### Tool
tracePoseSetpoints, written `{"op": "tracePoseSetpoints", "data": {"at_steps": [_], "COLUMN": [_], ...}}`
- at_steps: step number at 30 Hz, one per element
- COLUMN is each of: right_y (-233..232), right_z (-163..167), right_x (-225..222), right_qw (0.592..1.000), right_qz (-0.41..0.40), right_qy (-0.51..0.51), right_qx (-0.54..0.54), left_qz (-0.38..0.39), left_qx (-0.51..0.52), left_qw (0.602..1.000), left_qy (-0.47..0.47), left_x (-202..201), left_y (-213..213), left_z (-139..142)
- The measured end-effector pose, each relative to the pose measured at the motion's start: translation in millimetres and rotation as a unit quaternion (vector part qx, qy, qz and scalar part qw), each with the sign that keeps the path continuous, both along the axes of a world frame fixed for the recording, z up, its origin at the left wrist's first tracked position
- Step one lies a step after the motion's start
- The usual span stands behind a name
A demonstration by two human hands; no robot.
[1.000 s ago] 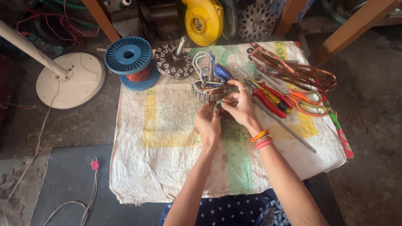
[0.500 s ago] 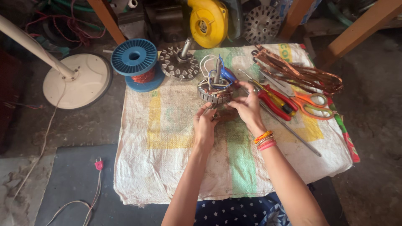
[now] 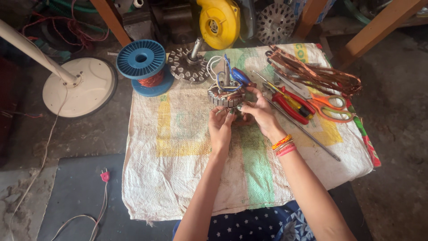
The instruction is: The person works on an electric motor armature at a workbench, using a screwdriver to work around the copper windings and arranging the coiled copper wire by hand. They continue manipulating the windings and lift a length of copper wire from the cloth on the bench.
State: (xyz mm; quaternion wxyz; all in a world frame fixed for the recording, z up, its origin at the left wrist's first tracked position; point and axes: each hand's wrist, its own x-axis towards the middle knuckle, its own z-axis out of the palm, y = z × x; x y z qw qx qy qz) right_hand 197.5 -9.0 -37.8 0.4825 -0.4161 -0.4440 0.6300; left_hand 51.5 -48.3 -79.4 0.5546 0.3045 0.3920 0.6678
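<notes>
The round white plastic fan base (image 3: 82, 86) is being cut off along its slanting white pole at the left edge, off the bench. A blue plastic spool of copper wire (image 3: 145, 67) is standing at the far left corner of the sack-covered bench (image 3: 178, 174), just beside a grey toothed metal rotor with a shaft (image 3: 189, 65). Near the far edge, at mid-bench, the ribbed round metal stator with white and blue wires (image 3: 226, 93) is being held closed between both hands; its near rim is being hidden by fingers. The left hand (image 3: 220, 128) is gripping from below, the right hand (image 3: 261, 112) from the side. Towards the right edge, red-handled pliers (image 3: 292, 103), orange-handled scissors (image 3: 329, 107) and tangled copper coils (image 3: 314, 73) are lying.
</notes>
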Motion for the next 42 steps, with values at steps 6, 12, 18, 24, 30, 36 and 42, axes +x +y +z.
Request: {"op": "tracePoseSetpoints", "data": {"at_steps": [6, 12, 18, 24, 30, 36, 42], "right_y": [2.1, -0.5, -11.4, -11.4, -6.1, -2.0, -2.3], "right_z": [-13.7, -14.3, -6.3, -6.4, -10.2, -8.5, -6.3], "right_x": [-7.8, -6.0, -8.2, -7.2, -6.6, -9.3, -10.6], "right_qw": [0.995, 0.974, 0.88, 0.863, 0.856, 0.854, 0.857], "right_qz": [-0.051, -0.051, -0.079, -0.093, -0.1, -0.109, -0.115], "right_qy": [-0.081, -0.163, -0.413, -0.428, -0.423, -0.439, -0.441], "right_qx": [0.028, 0.146, 0.22, 0.251, 0.279, 0.259, 0.241], "left_qz": [-0.007, 0.048, 0.072, 0.078, 0.07, 0.073, 0.08], "left_qx": [0.044, -0.013, -0.049, -0.005, -0.014, -0.014, 0.002], "left_qw": [0.998, 0.998, 0.993, 0.995, 0.994, 0.992, 0.988], "left_qy": [-0.041, 0.042, 0.085, 0.064, 0.081, 0.104, 0.136], "left_x": [2.6, 9.7, 11.2, 11.5, 10.5, 9.7, 13.3], "left_y": [3.3, -7.5, -13.1, -10.3, -5.9, -5.0, -7.8], "left_z": [-2.7, 12.1, 26.3, 18.2, 13.0, 14.2, 19.7]}}
